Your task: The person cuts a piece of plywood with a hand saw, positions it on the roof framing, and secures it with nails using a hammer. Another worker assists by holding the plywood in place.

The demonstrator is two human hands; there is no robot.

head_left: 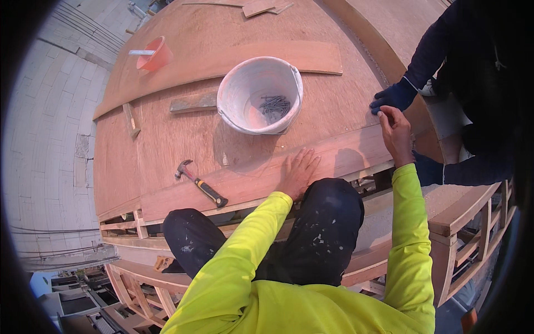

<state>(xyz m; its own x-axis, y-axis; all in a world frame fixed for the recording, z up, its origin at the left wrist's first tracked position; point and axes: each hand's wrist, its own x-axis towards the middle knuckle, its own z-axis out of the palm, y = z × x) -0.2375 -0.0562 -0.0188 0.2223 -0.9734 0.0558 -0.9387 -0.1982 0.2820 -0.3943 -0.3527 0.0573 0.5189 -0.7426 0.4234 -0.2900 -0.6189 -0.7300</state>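
Here's the long board (250, 181), lying along the near edge of the plywood panel (161, 150), right in front of my knees! My left hand (298, 173) is flat on it, palm down, fingers stretched out, gripping nothing. Over to my right hand (396, 136), up above the board's right part: fingers bent, thumb close to the index finger, and whether they pinch anything I cannot tell. Just beyond those fingertips, a co-worker's gloved hand (394, 97)! Left along the board lies the hammer (201, 185), handle over the wood, claw head to the far side. Farther off stands the whitish bucket (233, 97), dark nails (275, 106) at its bottom; far left, a pink bucket (158, 55).
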